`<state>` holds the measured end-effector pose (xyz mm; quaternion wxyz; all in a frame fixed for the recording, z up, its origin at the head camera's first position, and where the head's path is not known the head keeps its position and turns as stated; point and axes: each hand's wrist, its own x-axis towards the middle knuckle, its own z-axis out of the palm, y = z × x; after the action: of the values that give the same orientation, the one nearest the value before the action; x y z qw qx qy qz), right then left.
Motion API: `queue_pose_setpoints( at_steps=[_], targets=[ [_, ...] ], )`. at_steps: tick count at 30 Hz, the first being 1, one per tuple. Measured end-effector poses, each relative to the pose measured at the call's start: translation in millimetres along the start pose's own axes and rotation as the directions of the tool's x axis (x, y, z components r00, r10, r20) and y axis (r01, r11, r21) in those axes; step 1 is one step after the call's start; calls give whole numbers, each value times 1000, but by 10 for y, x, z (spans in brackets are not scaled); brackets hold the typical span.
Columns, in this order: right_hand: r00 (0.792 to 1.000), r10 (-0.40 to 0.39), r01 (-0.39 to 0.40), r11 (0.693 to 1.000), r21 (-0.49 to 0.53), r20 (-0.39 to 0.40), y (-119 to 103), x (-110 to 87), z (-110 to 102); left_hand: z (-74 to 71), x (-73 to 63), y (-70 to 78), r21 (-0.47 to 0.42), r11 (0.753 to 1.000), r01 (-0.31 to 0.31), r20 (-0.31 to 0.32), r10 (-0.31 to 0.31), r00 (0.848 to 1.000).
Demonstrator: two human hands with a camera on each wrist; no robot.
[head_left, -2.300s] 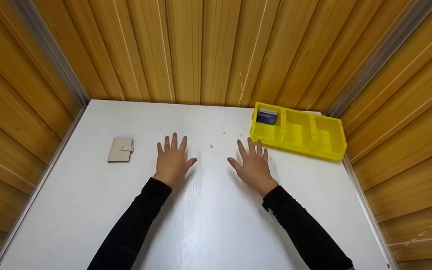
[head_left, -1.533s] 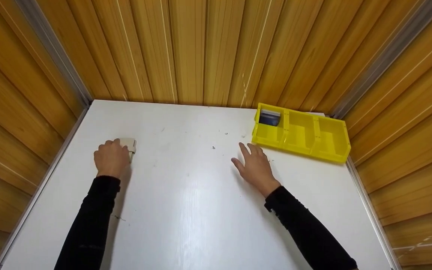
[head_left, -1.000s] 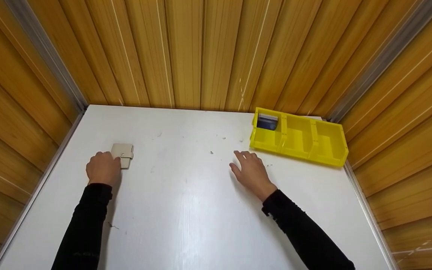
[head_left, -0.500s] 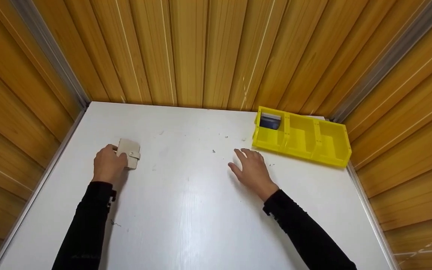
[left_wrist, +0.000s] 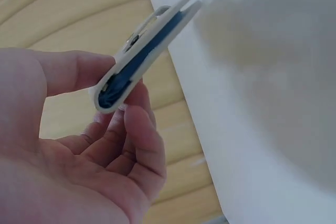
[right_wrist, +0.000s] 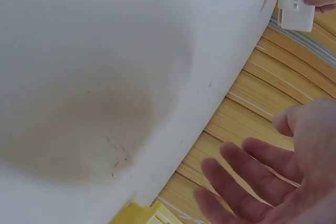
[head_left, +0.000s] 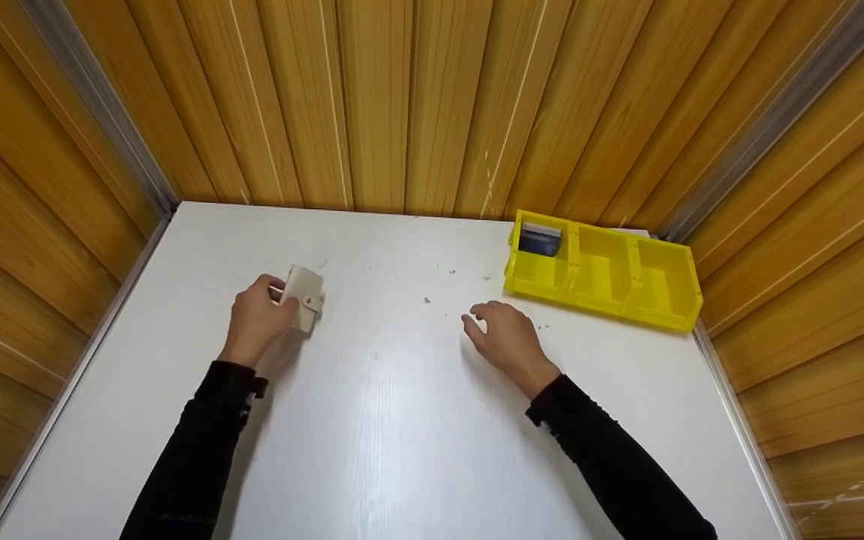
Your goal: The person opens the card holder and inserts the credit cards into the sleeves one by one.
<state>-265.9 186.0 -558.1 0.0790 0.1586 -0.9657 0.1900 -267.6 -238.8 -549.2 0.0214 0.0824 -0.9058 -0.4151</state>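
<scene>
A cream card holder [head_left: 302, 298] with a snap strap is raised off the white table, tilted up on edge. My left hand [head_left: 257, 318] pinches its spine side between thumb and fingers. In the left wrist view, blue shows between the covers of the card holder [left_wrist: 139, 59], whose strap is fastened. My right hand [head_left: 507, 339] hovers over the table in front of the yellow bin, fingers loosely bent and holding nothing. The right wrist view shows that right hand [right_wrist: 268, 177] with relaxed fingers, and the card holder [right_wrist: 297, 6] at the upper right.
A yellow three-compartment bin [head_left: 627, 312] stands at the back right of the white table [head_left: 402, 420]. Its left compartment holds a dark blue packet [head_left: 539, 240]. Wood-look panel walls [head_left: 372, 105] enclose the table at the back and both sides.
My left hand went from lying flat to the card holder at the left, took hold of it, lifted it and carried it rightward. My right hand's fingers have relaxed from spread to bent.
</scene>
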Motion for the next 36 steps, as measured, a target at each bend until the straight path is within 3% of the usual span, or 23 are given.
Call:
queue_pose_setpoints(
  at_steps=[5, 15, 22, 28, 36],
  targets=[
    [999, -36, 36, 999, 30, -11, -43, 5, -43, 189, -35, 244, -31, 997, -66, 30, 67, 997],
    [993, -109, 104, 988, 111, 40, -272, 62, -150, 577, -172, 801, -120, 982, -145, 81, 155, 985],
    [989, -144, 138, 979, 148, 33, -410, 86, -182, 838, -307, 1141, -149, 962, -227, 92, 242, 966],
    [989, -146, 138, 975, 174, 30, -459, 105, -152, 1033, -388, 1305, -156, 946, -284, 100, 301, 948],
    [989, -149, 146, 981, 129, 13, -398, 71, -111, 1179, -514, 1332, -190, 939, -286, 131, 313, 941]
  ],
)
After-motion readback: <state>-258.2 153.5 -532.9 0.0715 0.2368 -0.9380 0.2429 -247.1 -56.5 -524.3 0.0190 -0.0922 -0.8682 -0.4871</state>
